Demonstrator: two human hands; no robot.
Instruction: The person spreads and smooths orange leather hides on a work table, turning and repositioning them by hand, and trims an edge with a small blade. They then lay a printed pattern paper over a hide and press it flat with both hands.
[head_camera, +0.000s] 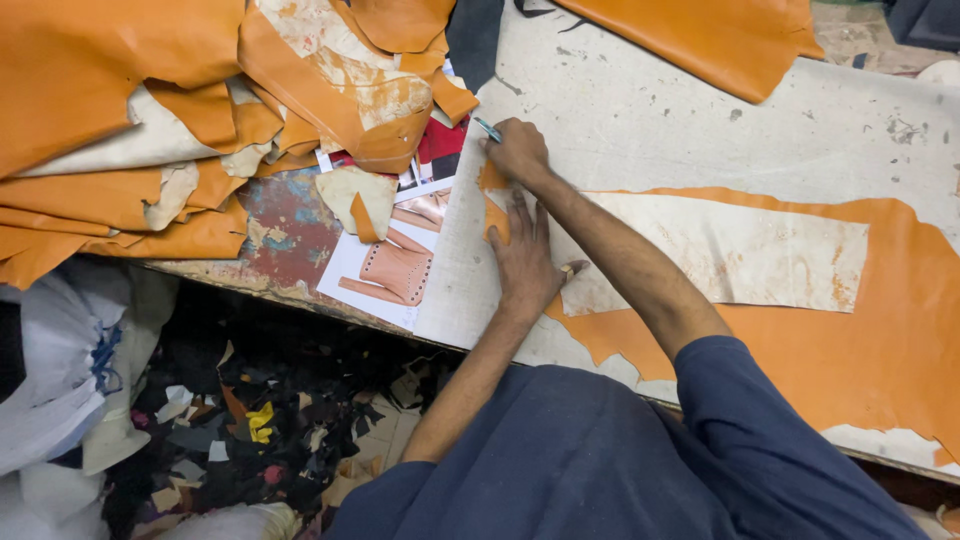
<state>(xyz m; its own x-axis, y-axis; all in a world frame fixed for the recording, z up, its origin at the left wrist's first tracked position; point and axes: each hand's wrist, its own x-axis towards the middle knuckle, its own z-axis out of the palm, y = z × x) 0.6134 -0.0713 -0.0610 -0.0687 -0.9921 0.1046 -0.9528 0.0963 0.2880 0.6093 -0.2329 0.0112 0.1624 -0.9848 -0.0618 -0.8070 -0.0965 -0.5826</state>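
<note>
Seen from above, a scuffed grey-white worktable (700, 110) fills most of the view, with a dark floor strewn with offcuts (250, 430) below its near edge.

One large orange leather hide (880, 340) lies flat across the right of the table, a pale, stained rectangular patch of its underside showing in the middle. Its narrow left end reaches the person's hands. The left hand (522, 262) is spread open, palm down, pressing that end flat – a small orange leather piece (494, 200) shows just beyond its fingers. The right hand (518, 150) is closed around a thin teal-handled tool (488, 128), its tip at the far edge of the small piece. Both forearms are bare; dark blue sleeves and clothing fill the bottom of the frame.

At the upper left, a heap of folded orange hides (130, 130) is stacked several layers deep – too overlapped to count. Another orange hide (720, 35) hangs at the top edge.

Between the heap and the hands lie printed paper sheets (385, 275), white-bordered, one showing a tan boot; red and black patches show on a sheet behind it.

At the lower left, white cloth bundles (60, 380) sit on the floor; what they hold cannot be seen.
</note>
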